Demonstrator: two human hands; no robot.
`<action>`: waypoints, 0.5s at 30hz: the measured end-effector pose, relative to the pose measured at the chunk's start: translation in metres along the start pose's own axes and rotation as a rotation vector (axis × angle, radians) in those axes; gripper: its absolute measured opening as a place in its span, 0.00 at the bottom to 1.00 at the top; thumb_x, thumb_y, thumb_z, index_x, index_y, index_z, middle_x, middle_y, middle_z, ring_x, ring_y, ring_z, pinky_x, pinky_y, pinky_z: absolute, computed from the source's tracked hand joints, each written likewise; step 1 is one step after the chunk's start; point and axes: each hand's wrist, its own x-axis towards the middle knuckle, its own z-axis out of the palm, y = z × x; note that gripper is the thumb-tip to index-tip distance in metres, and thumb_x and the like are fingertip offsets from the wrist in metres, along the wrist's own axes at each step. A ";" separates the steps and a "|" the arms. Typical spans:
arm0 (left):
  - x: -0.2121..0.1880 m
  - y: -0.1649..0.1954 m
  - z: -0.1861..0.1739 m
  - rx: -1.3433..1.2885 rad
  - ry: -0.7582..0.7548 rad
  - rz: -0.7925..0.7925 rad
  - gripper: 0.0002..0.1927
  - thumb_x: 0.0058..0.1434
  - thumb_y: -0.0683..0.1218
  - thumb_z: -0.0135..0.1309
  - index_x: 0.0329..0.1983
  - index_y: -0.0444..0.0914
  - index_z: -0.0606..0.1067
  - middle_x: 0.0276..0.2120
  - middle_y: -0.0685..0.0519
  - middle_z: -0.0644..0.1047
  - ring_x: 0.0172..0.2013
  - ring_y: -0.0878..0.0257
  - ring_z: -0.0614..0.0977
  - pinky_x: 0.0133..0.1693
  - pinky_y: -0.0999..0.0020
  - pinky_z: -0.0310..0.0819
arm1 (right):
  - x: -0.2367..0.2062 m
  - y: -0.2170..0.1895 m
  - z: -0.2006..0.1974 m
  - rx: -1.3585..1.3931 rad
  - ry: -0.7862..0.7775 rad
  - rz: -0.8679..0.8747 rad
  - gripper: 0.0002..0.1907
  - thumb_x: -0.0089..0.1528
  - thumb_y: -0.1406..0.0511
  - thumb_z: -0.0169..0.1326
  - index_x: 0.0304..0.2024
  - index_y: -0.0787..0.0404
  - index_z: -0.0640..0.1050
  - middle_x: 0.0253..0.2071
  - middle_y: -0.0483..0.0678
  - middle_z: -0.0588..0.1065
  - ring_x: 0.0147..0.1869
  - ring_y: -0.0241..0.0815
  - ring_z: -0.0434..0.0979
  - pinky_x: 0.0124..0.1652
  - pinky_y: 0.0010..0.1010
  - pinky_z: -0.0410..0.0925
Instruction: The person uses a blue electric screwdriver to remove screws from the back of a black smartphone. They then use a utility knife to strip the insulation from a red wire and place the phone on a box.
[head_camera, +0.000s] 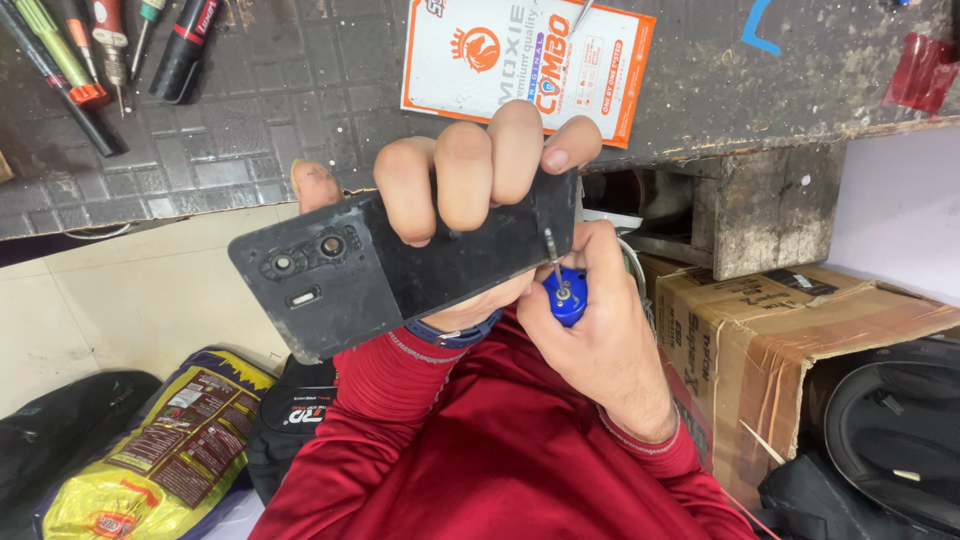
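Left hand (470, 170) wraps fingers over black phone back panel (400, 265), held above lap just off bench (250, 110) edge. Right hand (600, 330) pinches blue-handled screwdriver (562, 285), tip at panel's end. Risk: tip slips off, gouging panel or left fingers, given unsupported mid-air grip. Boxed package (520, 60) on bench behind.

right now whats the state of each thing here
phone: back up, held off the bench
left hand: gripping the phone
right hand: gripping the screwdriver
screwdriver: blue handle, tip on the phone's edge
cardboard box: flap open
spare screwdrivers: lying on the bench, unused
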 end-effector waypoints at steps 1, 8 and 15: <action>-0.001 0.000 0.001 0.003 0.022 0.002 0.26 0.71 0.66 0.31 0.22 0.48 0.53 0.24 0.62 0.54 0.35 0.62 0.55 0.49 0.54 0.52 | 0.001 0.000 -0.001 -0.017 0.003 -0.023 0.19 0.60 0.72 0.58 0.50 0.65 0.66 0.37 0.49 0.75 0.40 0.37 0.76 0.44 0.29 0.71; 0.000 -0.014 0.013 -0.156 0.025 0.043 0.28 0.71 0.68 0.32 0.19 0.49 0.56 0.21 0.63 0.56 0.33 0.63 0.56 0.48 0.58 0.51 | 0.012 -0.005 0.002 -0.066 -0.027 0.005 0.25 0.56 0.71 0.60 0.51 0.68 0.63 0.37 0.52 0.74 0.37 0.39 0.76 0.38 0.32 0.70; 0.008 0.001 0.008 -0.041 0.059 0.131 0.28 0.69 0.70 0.35 0.19 0.51 0.55 0.23 0.64 0.56 0.31 0.65 0.57 0.44 0.62 0.51 | 0.006 0.003 -0.003 0.331 0.215 0.172 0.18 0.64 0.75 0.55 0.51 0.61 0.62 0.39 0.45 0.68 0.32 0.30 0.71 0.31 0.23 0.68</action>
